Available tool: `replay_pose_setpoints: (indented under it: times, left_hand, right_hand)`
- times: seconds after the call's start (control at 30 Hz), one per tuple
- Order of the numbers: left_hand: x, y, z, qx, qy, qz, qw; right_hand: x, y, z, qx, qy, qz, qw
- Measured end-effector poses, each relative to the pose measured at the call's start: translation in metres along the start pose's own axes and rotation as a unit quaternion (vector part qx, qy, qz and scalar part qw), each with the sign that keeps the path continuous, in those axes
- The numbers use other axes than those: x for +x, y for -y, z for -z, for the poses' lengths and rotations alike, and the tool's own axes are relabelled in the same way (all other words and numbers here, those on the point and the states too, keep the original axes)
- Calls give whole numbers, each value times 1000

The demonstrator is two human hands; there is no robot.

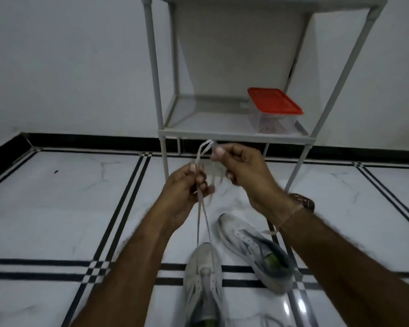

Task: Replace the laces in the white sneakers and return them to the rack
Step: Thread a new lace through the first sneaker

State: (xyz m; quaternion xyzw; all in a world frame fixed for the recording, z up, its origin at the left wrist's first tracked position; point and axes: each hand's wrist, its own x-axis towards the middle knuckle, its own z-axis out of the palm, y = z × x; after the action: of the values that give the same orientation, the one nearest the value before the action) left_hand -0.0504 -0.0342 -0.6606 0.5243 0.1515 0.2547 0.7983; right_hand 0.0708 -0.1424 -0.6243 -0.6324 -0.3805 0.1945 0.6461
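Observation:
Two white sneakers lie on the marble floor. The near sneaker (203,279) points away from me at the bottom centre, and the second sneaker (253,251) lies tilted to its right. A white lace (202,215) rises in two strands from the near sneaker up to my hands. My left hand (187,187) grips both strands where they meet. My right hand (243,171) pinches the upper part of the lace between thumb and fingertip, and loose ends dangle between my hands.
A grey metal shoe rack (234,134) stands against the white wall just beyond my hands. On its lower shelf sits a clear plastic box with a red lid (274,102). The floor has black stripe inlays and a black skirting.

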Motion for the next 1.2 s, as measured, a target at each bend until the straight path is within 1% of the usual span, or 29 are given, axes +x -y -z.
replay_pose_setpoints:
  times: [0.07, 0.17, 0.2, 0.27, 0.3, 0.33, 0.4, 0.43, 0.5, 0.53, 0.57, 0.6, 0.67, 0.7, 0.77, 0.83, 0.87, 0.93, 1.03, 1.1, 1.2]
  left_hand:
    - [7, 13, -2, -74, -14, 1, 997]
    - [9, 29, 3, -155, -24, 7, 988]
    - [11, 30, 4, -169, -30, 4, 985]
    - [14, 34, 8, -163, -54, -8, 985]
    - [14, 41, 12, -131, -68, -12, 989]
    - [12, 50, 19, -75, -81, -8, 994]
    - [-5, 81, 39, 69, -89, 36, 993]
    - [-19, 100, 49, 130, -72, 72, 986]
    - [-41, 128, 60, 206, 1, 135, 969]
    - [-46, 139, 62, 221, 23, 143, 964]
    - [-47, 146, 62, 226, 19, 136, 964]
    - [-44, 153, 62, 220, -9, 127, 967]
    - [-39, 163, 63, 209, -79, 115, 968]
    - [-40, 169, 63, 201, -101, 114, 968]
    - [-44, 178, 67, 185, -102, 117, 970]
    - [-50, 187, 74, 173, -98, 122, 973]
    - [-54, 191, 78, 180, -108, 131, 969]
    - [-63, 205, 89, 212, -154, 157, 952]
    - [-88, 230, 96, 268, -229, 187, 917]
    - [-96, 238, 96, 304, -242, 175, 905]
    - [-97, 245, 94, 350, -251, 166, 887]
  right_hand:
    - [-27, -39, 3, -40, 4, -16, 999]
    - [-65, -99, -15, -85, 84, -64, 991]
    - [-69, -112, -23, -89, 94, -71, 989]
    - [-65, -131, -35, -77, 82, -78, 991]
    - [-62, -137, -37, -61, 67, -81, 993]
    - [-59, -139, -37, -46, 51, -84, 994]
    - [-57, -145, -32, -34, 36, -84, 995]
    - [-58, -149, -30, -30, 36, -83, 995]
    - [-57, -153, -29, 9, 45, -97, 994]
    - [-55, -154, -29, 38, 44, -110, 992]
    - [-53, -156, -27, 58, 36, -113, 991]
    - [-53, -162, -24, 62, 21, -111, 992]
    - [-64, -179, -16, 30, 6, -108, 994]
    - [-78, -195, -14, -5, 7, -125, 992]
    - [-108, -228, -12, -81, 26, -176, 981]
    - [-130, -250, -16, -99, 39, -220, 970]
    - [-133, -258, -19, -104, 33, -226, 968]
    - [-133, -268, -25, -121, 29, -213, 969]
    - [-140, -280, -30, -129, 14, -203, 971]
    - [-145, -282, -30, -135, 1, -196, 971]
    - [-153, -288, -28, -124, -28, -210, 969]
